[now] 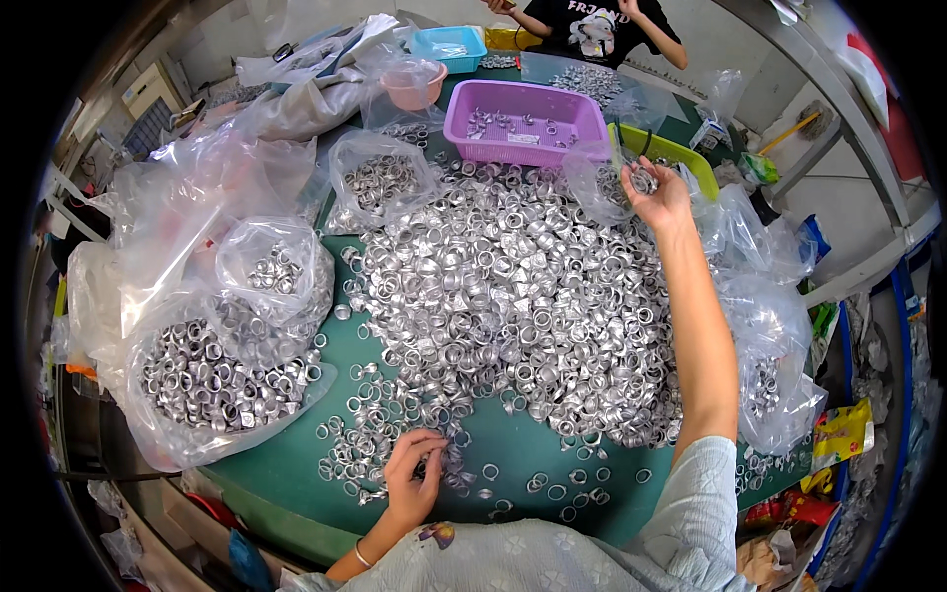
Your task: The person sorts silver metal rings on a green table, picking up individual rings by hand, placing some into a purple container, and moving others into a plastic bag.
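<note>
A big heap of silver metal rings (513, 286) covers the middle of the green table. My right hand (663, 202) is stretched out to the heap's far right side, its fingers closed around several silver rings (641, 180). It is beside a clear plastic bag (597, 187) with rings in it and in front of a lime-green basket (676, 158). Close to me, my left hand (412, 476) has its fingers curled at a small spread of loose rings (365, 444). Whatever lies between those fingertips is hidden.
Clear bags full of rings (222, 385) crowd the left side; another bag (764, 365) stands right. A purple basket (528, 123) with a few rings sits beyond the heap, near a pink bowl (412, 87) and blue basket (449, 49). Another person (602, 30) is across the table.
</note>
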`<action>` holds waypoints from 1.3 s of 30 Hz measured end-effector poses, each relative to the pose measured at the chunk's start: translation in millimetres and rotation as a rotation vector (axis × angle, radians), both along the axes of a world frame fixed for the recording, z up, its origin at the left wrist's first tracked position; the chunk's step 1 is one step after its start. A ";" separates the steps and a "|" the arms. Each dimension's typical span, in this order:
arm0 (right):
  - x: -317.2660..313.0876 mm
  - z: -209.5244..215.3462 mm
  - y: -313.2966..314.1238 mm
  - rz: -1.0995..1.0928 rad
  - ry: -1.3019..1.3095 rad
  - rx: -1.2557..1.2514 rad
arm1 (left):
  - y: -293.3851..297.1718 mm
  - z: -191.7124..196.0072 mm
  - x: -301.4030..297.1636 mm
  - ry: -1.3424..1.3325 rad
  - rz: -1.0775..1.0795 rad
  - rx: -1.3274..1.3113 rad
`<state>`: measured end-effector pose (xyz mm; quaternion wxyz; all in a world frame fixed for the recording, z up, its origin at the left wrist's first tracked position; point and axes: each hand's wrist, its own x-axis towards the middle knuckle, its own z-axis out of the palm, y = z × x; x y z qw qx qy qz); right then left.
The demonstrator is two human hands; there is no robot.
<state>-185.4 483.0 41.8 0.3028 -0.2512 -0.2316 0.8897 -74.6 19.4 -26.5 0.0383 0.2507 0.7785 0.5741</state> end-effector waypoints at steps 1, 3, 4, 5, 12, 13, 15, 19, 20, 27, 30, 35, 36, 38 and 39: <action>-0.8 0.0 0.5 -0.001 0.008 -0.001 | -0.2 -0.4 -0.1 -0.004 0.000 0.000; 0.1 1.1 3.9 -0.009 0.023 0.001 | 0.2 -1.0 -0.9 -0.002 -0.005 0.002; -0.1 1.9 5.7 -0.010 0.021 0.043 | 0.4 -1.5 -1.2 -0.002 -0.007 0.004; -0.2 1.7 7.3 -0.011 0.018 0.083 | 0.2 -2.2 -1.1 0.005 -0.008 0.005; -28.3 -17.3 17.6 0.016 -0.271 0.581 | 1.0 0.0 -0.5 0.022 0.001 -0.011; -31.8 -26.9 25.3 0.053 -0.371 0.695 | 1.5 -0.7 -0.4 0.019 -0.002 -0.003; -31.2 -36.3 10.3 0.149 -0.542 0.905 | -1.6 -2.8 -1.2 0.069 -0.010 -0.020; 15.0 -3.5 -13.6 0.186 -0.616 1.087 | 5.1 3.7 -5.0 0.131 -0.085 -0.064; 29.8 -1.4 -14.4 0.159 -0.586 1.203 | 5.7 6.5 -3.6 0.113 -0.103 -0.077; 211.3 24.3 -172.0 0.745 -0.692 1.448 | 3.2 4.0 25.7 0.161 -0.389 -0.144; 285.7 -3.0 -214.8 0.894 -0.688 1.677 | -0.7 3.1 46.4 0.216 -0.586 -0.399; 342.0 -69.6 -283.0 0.524 -1.100 1.697 | 8.4 -3.2 71.4 0.361 -0.595 -0.580; 338.1 -74.6 -295.4 0.493 -1.085 1.723 | 10.9 -8.1 70.9 0.403 -0.585 -0.630; 323.8 -82.7 -315.7 0.484 -0.986 1.744 | 11.9 -19.4 71.4 0.442 -0.539 -0.658; 315.7 -85.3 -323.8 0.477 -0.927 1.735 | 8.3 -22.6 71.8 0.441 -0.527 -0.634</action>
